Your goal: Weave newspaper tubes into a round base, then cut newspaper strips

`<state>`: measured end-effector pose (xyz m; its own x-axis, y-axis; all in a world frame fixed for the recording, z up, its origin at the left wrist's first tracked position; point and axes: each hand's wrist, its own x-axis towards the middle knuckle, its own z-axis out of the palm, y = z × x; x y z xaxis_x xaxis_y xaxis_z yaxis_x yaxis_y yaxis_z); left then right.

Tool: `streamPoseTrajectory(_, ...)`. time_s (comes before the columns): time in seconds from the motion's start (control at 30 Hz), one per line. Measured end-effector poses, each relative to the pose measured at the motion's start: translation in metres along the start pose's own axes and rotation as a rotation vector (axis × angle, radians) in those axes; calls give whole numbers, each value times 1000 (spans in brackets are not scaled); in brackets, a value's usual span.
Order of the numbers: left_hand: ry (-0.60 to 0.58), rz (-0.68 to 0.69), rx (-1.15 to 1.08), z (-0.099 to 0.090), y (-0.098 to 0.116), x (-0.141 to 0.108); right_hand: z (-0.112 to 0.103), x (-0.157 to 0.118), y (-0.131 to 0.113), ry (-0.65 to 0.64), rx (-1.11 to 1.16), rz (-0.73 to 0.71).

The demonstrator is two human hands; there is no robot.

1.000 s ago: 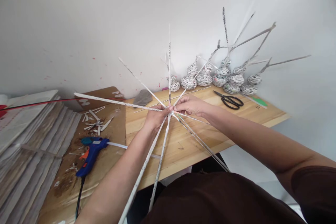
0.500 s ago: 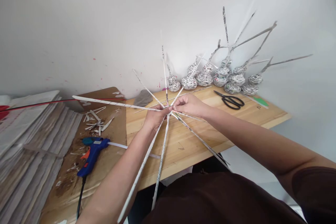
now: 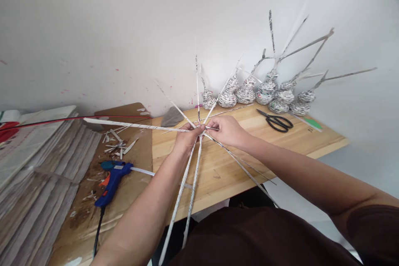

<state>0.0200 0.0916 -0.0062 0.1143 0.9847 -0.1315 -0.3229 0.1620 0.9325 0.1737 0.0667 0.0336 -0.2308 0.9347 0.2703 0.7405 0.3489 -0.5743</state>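
Observation:
Several rolled newspaper tubes [image 3: 134,125] spread out like spokes from a crossing point above the wooden table. My left hand [image 3: 188,136] is closed on that crossing, its thumb on top and its fingers mostly hidden beneath. Just to the right, my right hand [image 3: 227,130] pinches a thin paper strand [image 3: 212,128] close to the hub. Two tubes hang toward my lap, others point up toward the wall, and one runs down to the right under my right forearm. The tips of my right fingers partly cover the strand.
Several woven paper gourds [image 3: 227,99] with twig stems line the wall. Black scissors [image 3: 276,120] lie at the right of the table [image 3: 218,174]. On the left are a blue glue gun [image 3: 114,183], paper scraps [image 3: 118,143], a grey cloth [image 3: 172,117] and stacked newspapers [image 3: 52,170].
My right hand has drawn slightly right and down from the hub, showing the strand in its pinch. The tubes have shifted a little; my left hand keeps its hold. The view has moved slightly.

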Motion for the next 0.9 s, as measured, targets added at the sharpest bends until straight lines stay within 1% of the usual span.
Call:
streamPoseTrajectory(0.1, 19, 85, 20, 1, -4, -1, -4, -2, -4, -2, -45, -3)
streamPoseTrajectory(0.2, 27, 153, 88, 2, -5, -2, -4, -4, -4, 20, -43, -11)
streamPoseTrajectory(0.3, 54, 179, 146, 2, -4, -3, -1, -4, -2, 37, -21, -21)
streamPoseTrajectory(0.4, 89, 193, 139, 1, -1, -3, -1, -2, -2, 29, -52, -44)
streamPoseTrajectory(0.47, 63, 208, 105, 0, 2, -2, -6, 2, -4, 9, -110, -61)
streamPoseTrajectory(0.57, -75, 221, 48, -3, 9, -2, -25, 14, -8, 1, -227, -115)
streamPoseTrajectory(0.63, -189, 242, 17, -4, 14, -3, -43, 27, -11, 10, -338, -155)
streamPoseTrajectory(0.7, -272, 275, -29, -5, 18, -5, -62, 41, -12, 0, -457, -174)
streamPoseTrajectory(0.8, -307, 271, -137, -5, 20, -6, -85, 59, -15, -55, -560, -185)
streamPoseTrajectory(0.9, -273, 183, -183, -7, 22, -7, -94, 68, -22, -183, -587, -166)
